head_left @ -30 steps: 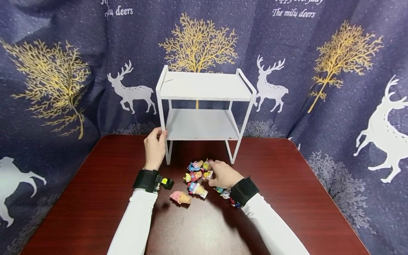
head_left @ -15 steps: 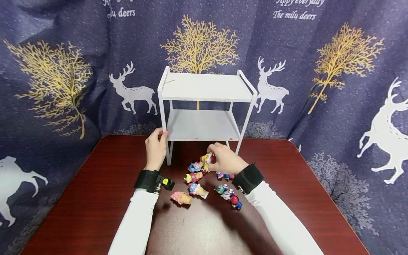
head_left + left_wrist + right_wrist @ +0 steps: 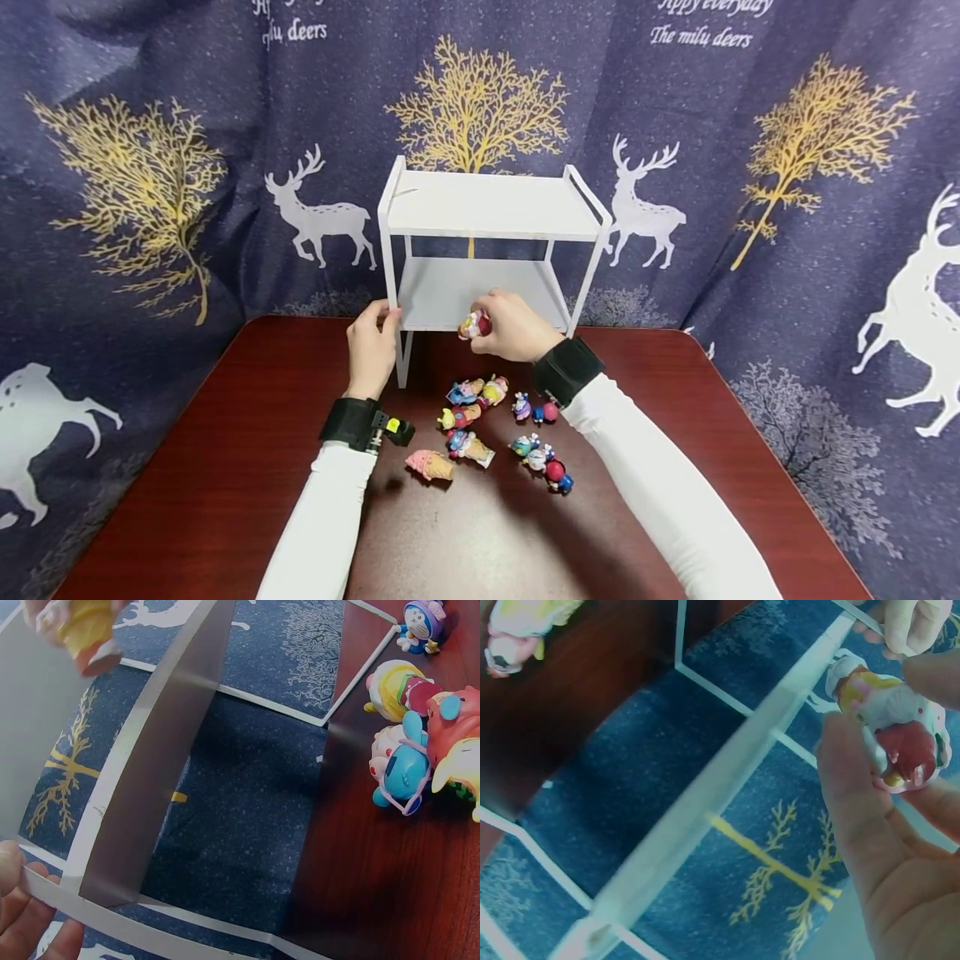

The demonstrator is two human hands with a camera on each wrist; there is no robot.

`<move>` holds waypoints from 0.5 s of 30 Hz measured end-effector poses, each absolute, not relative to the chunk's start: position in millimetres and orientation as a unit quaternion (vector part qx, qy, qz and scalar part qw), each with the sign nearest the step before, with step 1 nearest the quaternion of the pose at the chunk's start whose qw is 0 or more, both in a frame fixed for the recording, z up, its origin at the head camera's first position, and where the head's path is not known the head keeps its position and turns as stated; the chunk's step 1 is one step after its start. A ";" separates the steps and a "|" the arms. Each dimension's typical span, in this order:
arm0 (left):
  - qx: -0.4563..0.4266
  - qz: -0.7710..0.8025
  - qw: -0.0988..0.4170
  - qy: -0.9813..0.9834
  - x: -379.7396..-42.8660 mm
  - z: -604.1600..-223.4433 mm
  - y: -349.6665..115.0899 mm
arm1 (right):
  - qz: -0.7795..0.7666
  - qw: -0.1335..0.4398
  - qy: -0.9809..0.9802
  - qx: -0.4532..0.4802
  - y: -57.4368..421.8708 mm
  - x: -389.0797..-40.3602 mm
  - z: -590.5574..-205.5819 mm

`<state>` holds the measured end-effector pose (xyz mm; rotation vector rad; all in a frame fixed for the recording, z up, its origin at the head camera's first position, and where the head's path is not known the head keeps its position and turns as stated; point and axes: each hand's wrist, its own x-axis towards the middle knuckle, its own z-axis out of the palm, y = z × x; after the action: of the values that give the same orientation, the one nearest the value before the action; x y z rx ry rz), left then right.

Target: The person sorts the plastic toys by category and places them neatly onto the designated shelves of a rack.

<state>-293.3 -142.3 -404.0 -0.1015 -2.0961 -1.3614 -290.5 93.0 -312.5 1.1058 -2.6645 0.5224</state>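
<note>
A small two-tier white shelf rack (image 3: pixel 487 204) stands at the back of the dark red table. My left hand (image 3: pixel 372 354) pinches its left front post near the lower board (image 3: pixel 442 287). In my right hand (image 3: pixel 519 327) I hold a small toy figurine (image 3: pixel 900 724) with white, yellow and red parts, between thumb and fingers. That hand is at the front edge of the lower board, near its middle. In the left wrist view, my left fingers (image 3: pixel 22 915) curl round the white post, and the held figurine's yellow cone end shows at the top.
Several toy figurines lie on the table (image 3: pixel 225 467) before the rack, among them a pink ice-cream cone (image 3: pixel 430 464), a blue-topped cone (image 3: pixel 470 447) and a yellow one (image 3: pixel 493 390). To the right are a purple figurine (image 3: pixel 521 406) and a red-and-blue one (image 3: pixel 558 477). A deer-patterned curtain (image 3: pixel 315 125) hangs behind.
My right hand has picked the figurine up from the pile and carried it up and slightly left to the lower board's front edge. My left hand keeps its grip on the post.
</note>
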 end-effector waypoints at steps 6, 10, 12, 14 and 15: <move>-0.046 -0.515 0.322 -0.793 -294.0 -403.3 -141.2 | 0.149 0.099 -0.909 0.376 72.7 -302.2 -299.1; -0.048 -0.514 0.325 -0.792 -294.1 -403.5 -140.9 | 0.138 0.077 -0.920 0.359 57.2 -308.4 -292.6; -0.047 -0.515 0.327 -0.791 -293.8 -403.7 -141.1 | 0.144 0.059 -0.925 0.347 50.0 -311.1 -289.8; -0.046 -0.515 0.329 -0.790 -294.1 -403.9 -141.6 | 0.148 0.047 -0.929 0.337 43.0 -314.2 -287.1; -0.046 -0.514 0.331 -0.790 -294.3 -404.0 -141.8 | 0.149 0.042 -0.930 0.333 40.0 -315.5 -285.7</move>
<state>-294.3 -141.8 -404.0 -0.1206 -2.0664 -1.3430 -315.5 40.0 -285.7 1.0186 -2.8473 0.4561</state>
